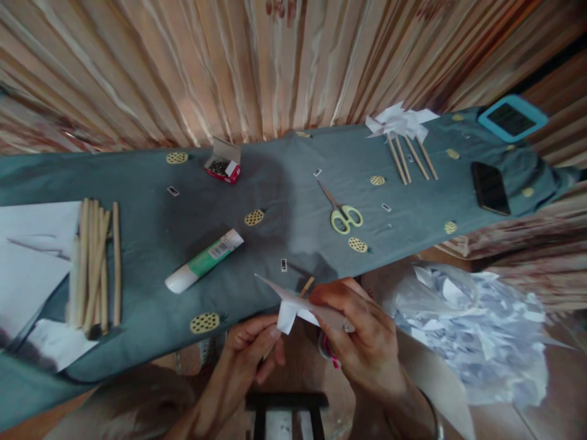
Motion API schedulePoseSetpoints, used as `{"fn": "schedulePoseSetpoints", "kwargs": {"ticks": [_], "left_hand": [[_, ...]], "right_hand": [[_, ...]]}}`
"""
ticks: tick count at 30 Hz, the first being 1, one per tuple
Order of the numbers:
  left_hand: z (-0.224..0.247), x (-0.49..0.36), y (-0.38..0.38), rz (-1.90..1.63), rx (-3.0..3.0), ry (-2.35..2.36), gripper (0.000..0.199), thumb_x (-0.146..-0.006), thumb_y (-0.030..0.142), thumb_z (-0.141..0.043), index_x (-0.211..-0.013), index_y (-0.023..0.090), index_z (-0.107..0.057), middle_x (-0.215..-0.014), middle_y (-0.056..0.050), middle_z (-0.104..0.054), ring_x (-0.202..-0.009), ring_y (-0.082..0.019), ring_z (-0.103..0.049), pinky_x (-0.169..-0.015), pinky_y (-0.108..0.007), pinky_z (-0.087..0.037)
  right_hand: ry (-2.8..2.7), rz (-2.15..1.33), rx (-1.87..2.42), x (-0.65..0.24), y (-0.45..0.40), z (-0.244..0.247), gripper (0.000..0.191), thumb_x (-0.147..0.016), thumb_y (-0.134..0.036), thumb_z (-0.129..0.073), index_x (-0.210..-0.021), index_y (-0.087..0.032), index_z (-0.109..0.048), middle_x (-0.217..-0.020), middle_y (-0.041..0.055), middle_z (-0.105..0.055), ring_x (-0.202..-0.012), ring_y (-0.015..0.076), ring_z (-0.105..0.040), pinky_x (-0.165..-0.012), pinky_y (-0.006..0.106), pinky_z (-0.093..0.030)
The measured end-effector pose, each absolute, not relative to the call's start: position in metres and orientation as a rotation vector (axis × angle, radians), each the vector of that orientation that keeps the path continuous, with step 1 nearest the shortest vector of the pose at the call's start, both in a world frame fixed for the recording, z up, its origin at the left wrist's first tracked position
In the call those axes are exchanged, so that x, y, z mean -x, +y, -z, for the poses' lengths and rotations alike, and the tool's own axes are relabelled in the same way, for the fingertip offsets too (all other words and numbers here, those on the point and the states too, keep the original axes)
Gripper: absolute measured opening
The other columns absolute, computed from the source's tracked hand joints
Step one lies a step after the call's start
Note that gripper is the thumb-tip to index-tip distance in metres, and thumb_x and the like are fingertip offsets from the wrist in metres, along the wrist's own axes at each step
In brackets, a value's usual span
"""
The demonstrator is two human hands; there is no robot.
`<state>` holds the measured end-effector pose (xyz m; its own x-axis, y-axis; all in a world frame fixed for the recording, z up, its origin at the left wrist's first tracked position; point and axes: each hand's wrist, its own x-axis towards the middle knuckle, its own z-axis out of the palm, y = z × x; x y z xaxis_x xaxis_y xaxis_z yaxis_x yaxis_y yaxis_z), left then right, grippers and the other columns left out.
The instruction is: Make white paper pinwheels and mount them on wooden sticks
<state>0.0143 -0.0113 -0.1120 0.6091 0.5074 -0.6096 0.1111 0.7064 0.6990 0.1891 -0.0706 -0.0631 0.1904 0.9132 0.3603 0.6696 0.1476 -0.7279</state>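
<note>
Just off the table's near edge, my two hands hold a folded white paper pinwheel [288, 316]. My left hand [257, 342] is closed, its thumb and fingers pinching the lower left paper flap. My right hand [358, 324] grips the paper from the right, fingers bent over its top. A thin brown stick [307, 285] pokes out behind the paper; its lower part is mostly hidden. On the cloth beyond lie green-handled scissors [340, 214]. To the left rests a green and white glue tube [205, 261], and farther back an open red box [224, 166] of small metal pieces.
Several finished paper pinwheels [400, 122] on sticks lie at the back right, near a phone [490, 188] and a blue-framed device [512, 118]. Rolled sticks [94, 263] and white paper sheets [36, 269] are at left. A clear bag of paper pieces [477, 336] stands on the floor.
</note>
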Motion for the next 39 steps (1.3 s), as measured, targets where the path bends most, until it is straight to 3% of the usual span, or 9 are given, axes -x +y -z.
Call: {"fn": "schedulePoseSetpoints", "kwargs": {"ticks": [6,11,18,26,31,34,39], "left_hand": [[0.118,-0.011,-0.015,-0.248,-0.773,0.897,0.05,-0.075,0.061,-0.067,-0.091,0.013,-0.071,-0.052,0.003,-0.056,-0.032,0.0,-0.026,-0.036,-0.017,-0.013],[0.118,-0.008,-0.017,-0.264,-0.794,0.85,0.048,-0.078,0.061,-0.065,-0.087,0.014,-0.072,-0.053,0.002,-0.055,-0.033,0.0,-0.025,-0.036,-0.017,-0.013],[0.11,-0.01,-0.014,-0.261,-0.817,0.855,0.054,-0.074,0.065,-0.066,-0.06,0.012,-0.065,-0.051,0.001,-0.052,-0.033,0.0,-0.025,-0.036,-0.019,-0.012],[0.112,-0.011,-0.013,-0.269,-0.797,0.857,0.05,-0.074,0.061,-0.068,-0.062,0.013,-0.066,-0.051,0.0,-0.054,-0.033,-0.001,-0.026,-0.036,-0.019,-0.015],[0.114,-0.01,-0.013,-0.25,-0.794,0.879,0.05,-0.074,0.06,-0.068,-0.087,0.013,-0.075,-0.052,0.0,-0.056,-0.033,-0.002,-0.026,-0.037,-0.019,-0.015],[0.114,-0.01,-0.013,-0.254,-0.802,0.887,0.048,-0.075,0.057,-0.068,-0.089,0.012,-0.076,-0.052,0.0,-0.056,-0.033,-0.002,-0.026,-0.037,-0.019,-0.015],[0.118,-0.009,-0.014,-0.266,-0.819,0.893,0.044,-0.078,0.053,-0.066,-0.092,0.013,-0.076,-0.053,0.001,-0.054,-0.034,-0.001,-0.022,-0.038,-0.02,-0.014]], "right_hand": [[-1.527,-0.353,1.581,-0.188,-0.071,0.065,0.032,-0.081,0.003,-0.051,-0.103,-0.019,-0.058,-0.092,0.0014,-0.068,-0.087,0.0123,-0.061,-0.079,0.025,-0.05],[-1.508,-0.352,1.608,-0.187,-0.071,0.065,0.034,-0.08,0.004,-0.05,-0.102,-0.02,-0.058,-0.091,0.0011,-0.068,-0.085,0.0127,-0.061,-0.077,0.025,-0.051],[-1.493,-0.354,1.607,-0.187,-0.071,0.065,0.034,-0.081,0.002,-0.05,-0.103,-0.022,-0.058,-0.091,0.0008,-0.069,-0.084,0.0139,-0.063,-0.076,0.027,-0.052],[-1.33,-0.503,1.664,-0.186,-0.071,0.064,0.017,-0.086,-0.008,-0.059,-0.095,-0.022,-0.064,-0.086,-0.0014,-0.07,-0.08,0.0114,-0.064,-0.073,0.023,-0.05],[-1.046,-0.733,1.685,-0.183,-0.071,0.064,0.004,-0.086,-0.021,-0.065,-0.088,-0.023,-0.068,-0.075,-0.0032,-0.067,-0.065,0.0091,-0.061,-0.059,0.019,-0.049],[-0.833,-0.896,1.61,-0.183,-0.068,0.064,0.005,-0.083,-0.027,-0.068,-0.082,-0.022,-0.069,-0.065,-0.0039,-0.065,-0.055,0.0087,-0.057,-0.051,0.018,-0.046],[-0.586,-1.085,1.477,-0.185,-0.059,0.069,0.013,-0.074,-0.032,-0.075,-0.076,-0.019,-0.072,-0.065,-0.0009,-0.07,-0.053,0.0102,-0.058,-0.051,0.021,-0.047]]}}
